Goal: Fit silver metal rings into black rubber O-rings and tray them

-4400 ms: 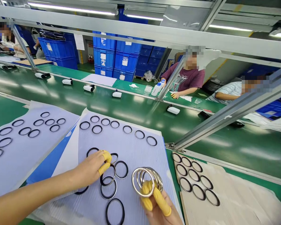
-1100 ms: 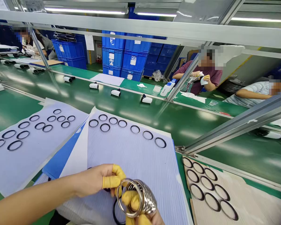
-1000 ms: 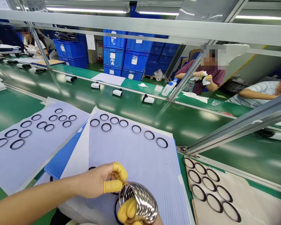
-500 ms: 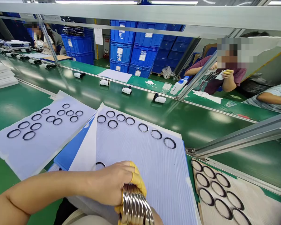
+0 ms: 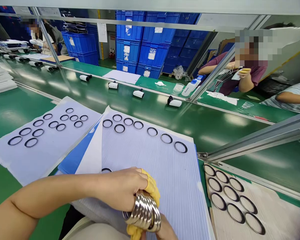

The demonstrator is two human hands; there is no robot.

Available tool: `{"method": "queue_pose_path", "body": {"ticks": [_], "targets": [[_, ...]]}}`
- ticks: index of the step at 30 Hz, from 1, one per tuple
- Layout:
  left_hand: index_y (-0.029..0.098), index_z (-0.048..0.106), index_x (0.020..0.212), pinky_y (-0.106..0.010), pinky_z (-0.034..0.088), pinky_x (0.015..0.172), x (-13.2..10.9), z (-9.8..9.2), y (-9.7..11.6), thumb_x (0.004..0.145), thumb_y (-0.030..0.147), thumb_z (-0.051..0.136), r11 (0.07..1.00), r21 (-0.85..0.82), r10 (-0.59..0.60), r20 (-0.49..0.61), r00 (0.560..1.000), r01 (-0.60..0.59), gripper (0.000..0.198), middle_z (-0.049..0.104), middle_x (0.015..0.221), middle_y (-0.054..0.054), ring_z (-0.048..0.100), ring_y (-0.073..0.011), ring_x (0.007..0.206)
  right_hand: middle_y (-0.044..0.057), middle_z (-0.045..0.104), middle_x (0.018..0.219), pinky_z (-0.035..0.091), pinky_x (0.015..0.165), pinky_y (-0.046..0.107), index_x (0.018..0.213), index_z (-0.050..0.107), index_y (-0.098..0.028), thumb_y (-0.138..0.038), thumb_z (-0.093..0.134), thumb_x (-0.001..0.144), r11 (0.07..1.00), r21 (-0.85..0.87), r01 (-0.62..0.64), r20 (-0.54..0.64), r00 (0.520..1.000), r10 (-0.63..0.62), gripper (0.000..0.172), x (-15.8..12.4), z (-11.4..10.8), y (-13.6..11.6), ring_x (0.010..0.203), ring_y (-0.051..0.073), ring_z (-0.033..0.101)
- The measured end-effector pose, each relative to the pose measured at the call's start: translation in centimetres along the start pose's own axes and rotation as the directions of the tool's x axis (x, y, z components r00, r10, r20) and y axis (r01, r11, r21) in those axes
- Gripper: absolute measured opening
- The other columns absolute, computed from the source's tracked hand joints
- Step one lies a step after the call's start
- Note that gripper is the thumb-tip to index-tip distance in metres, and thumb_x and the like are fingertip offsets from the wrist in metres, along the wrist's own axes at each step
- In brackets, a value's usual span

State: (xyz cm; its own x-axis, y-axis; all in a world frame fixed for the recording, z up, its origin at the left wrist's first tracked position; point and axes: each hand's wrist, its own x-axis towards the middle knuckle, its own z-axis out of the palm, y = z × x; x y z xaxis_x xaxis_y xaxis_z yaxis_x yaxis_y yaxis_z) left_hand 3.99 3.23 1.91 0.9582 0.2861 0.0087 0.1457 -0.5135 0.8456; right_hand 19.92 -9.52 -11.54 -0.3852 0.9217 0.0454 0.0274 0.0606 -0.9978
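Left of the stack, a pale blue corrugated plastic sheet (image 5: 52,156) carries black rubber O-rings (image 5: 60,127) in loose rows. The left hand (image 5: 120,190), fingers curled in yellow finger cots (image 5: 152,188), closes over a stack of shiny silver metal rings (image 5: 141,211); the stack lies on edge, long axis roughly left to right. The right hand (image 5: 166,231) sits beneath it, its grip partly hidden. Right of the stack, a beige foam sheet (image 5: 277,213) holds more O-rings. Labels on distant blue plastic crates (image 5: 152,43) are too small to read.

Bright overhead lt, glare on green conveyor belt (image 5: 215,121), edges warped, soft shadows.
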Motion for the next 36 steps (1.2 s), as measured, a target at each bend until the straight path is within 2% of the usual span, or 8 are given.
{"method": "queue_pose_path", "body": {"ticks": [8,11,14,19,22,25,28,36], "targets": [[0.02,0.069,0.096,-0.024,0.048,0.071,0.9,-0.6,0.4,0.07,0.0,0.053,0.964,0.075,-0.265,0.16,0.951,0.256,0.037,0.074,0.09,-0.001,0.066,-0.0171,0.079,-0.01,0.053,0.038,0.049,0.039,0.02,0.06,0.064,-0.02,-0.053,0.067,0.084,0.993,0.102,-0.065,0.152,0.987,0.049,0.041,0.9,2.0,3.2,0.031,0.007,0.05],[0.018,0.07,0.1,-0.023,0.049,0.069,1.1,-0.7,-0.2,0.07,-0.001,0.052,0.954,-0.006,-0.294,0.192,0.936,0.301,0.039,0.075,0.094,-0.002,0.067,-0.0166,0.081,-0.008,0.054,0.035,0.053,0.041,0.021,0.056,0.069,-0.025,-0.058,0.074,0.072,0.989,0.128,-0.073,0.125,0.99,0.057,0.036,0.0,1.9,3.3,0.035,0.012,0.058],[0.017,0.07,0.101,-0.024,0.052,0.075,1.2,-0.6,-0.9,0.07,-0.003,0.052,0.93,-0.158,-0.299,0.201,0.933,0.332,0.041,0.074,0.098,-0.002,0.068,-0.016,0.086,-0.003,0.07,0.051,0.058,0.054,0.024,0.072,0.077,-0.027,-0.063,0.073,0.068,0.986,0.148,-0.071,0.079,0.995,0.06,0.036,-0.6,1.6,3.2,0.054,0.018,0.07],[0.018,0.071,0.103,-0.027,0.053,0.086,0.8,-0.4,-1.7,0.072,-0.002,0.052,0.904,-0.306,-0.248,0.193,0.949,0.298,0.042,0.073,0.105,-0.002,0.067,-0.0173,0.098,0.006,0.08,0.091,0.058,0.082,0.038,0.091,0.079,-0.027,-0.062,0.082,0.054,0.993,0.108,-0.042,-0.009,0.999,0.043,0.051,-0.4,1.3,2.1,0.084,0.028,0.075],[0.02,0.072,0.104,-0.029,0.052,0.088,0.6,-0.1,-2.0,0.074,0.001,0.057,0.913,-0.315,-0.22,0.155,0.963,0.259,0.038,0.072,0.108,-0.003,0.065,-0.0192,0.104,0.009,0.074,0.115,0.056,0.09,0.04,0.113,0.073,-0.03,-0.052,0.082,0.065,0.997,-0.062,-0.047,-0.114,0.993,0.04,0.054,0.0,1.6,-0.1,0.101,0.031,0.071],[0.02,0.072,0.102,-0.028,0.052,0.088,0.6,0.3,-2.5,0.076,0.002,0.06,0.931,-0.331,-0.121,0.111,0.986,0.151,0.034,0.072,0.106,-0.003,0.066,-0.018,0.1,0.007,0.074,0.115,0.057,0.088,0.036,0.126,0.064,-0.035,-0.049,0.071,0.079,0.985,-0.155,0.071,-0.101,0.991,-0.087,0.049,0.5,1.7,-2.2,0.102,0.029,0.071],[0.021,0.073,0.101,-0.028,0.052,0.088,0.5,0.6,-2.7,0.077,0.002,0.061,0.942,-0.325,-0.061,0.065,0.996,0.079,0.033,0.073,0.102,-0.002,0.066,-0.017,0.098,0.006,0.077,0.109,0.06,0.079,0.034,0.128,0.063,-0.037,-0.049,0.069,0.081,0.965,-0.204,0.162,-0.085,0.98,-0.182,0.049,1.0,1.5,-3.3,0.09,0.028,0.074],[0.02,0.073,0.096,-0.028,0.052,0.087,0.7,0.7,-2.5,0.075,0.001,0.061,0.946,-0.321,-0.043,0.033,0.999,0.051,0.03,0.072,0.1,-0.003,0.066,-0.0172,0.098,0.007,0.074,0.116,0.055,0.09,0.036,0.121,0.069,-0.036,-0.05,0.074,0.076,0.992,-0.123,-0.006,-0.124,0.992,-0.009,0.047,0.3,1.6,-3.5,0.102,0.028,0.071]]}}
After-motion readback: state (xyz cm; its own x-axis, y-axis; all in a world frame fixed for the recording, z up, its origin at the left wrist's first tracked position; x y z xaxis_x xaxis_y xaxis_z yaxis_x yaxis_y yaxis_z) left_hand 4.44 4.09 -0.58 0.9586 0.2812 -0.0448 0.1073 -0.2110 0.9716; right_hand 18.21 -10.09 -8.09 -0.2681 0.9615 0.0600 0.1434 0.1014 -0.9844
